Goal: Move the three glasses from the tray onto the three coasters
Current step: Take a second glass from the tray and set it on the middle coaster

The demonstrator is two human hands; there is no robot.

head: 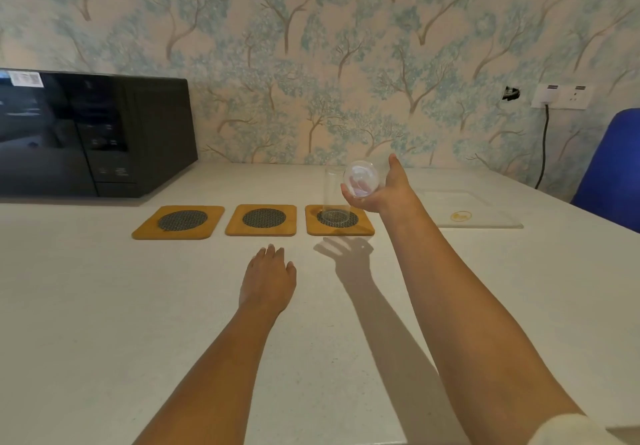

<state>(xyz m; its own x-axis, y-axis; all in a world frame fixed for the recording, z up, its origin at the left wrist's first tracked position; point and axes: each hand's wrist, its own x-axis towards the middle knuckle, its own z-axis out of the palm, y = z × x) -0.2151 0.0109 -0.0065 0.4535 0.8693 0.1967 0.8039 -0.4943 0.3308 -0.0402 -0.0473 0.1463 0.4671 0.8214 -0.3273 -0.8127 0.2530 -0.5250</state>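
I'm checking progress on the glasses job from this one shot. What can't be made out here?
- Third glass: none visible in the head view; whether it sits unseen on the clear tray cannot be told.
- Held glass: its far end is hidden by the right hand.
- Tray's yellow mark: too small to read.
- Microwave: cut off by the left edge.
- Left hand: palm down, underside hidden.

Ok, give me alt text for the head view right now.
The right hand holds a tilted glass above the right coaster, where another glass already stands. The left hand rests flat on the counter; the other two coasters and the clear tray hold nothing.
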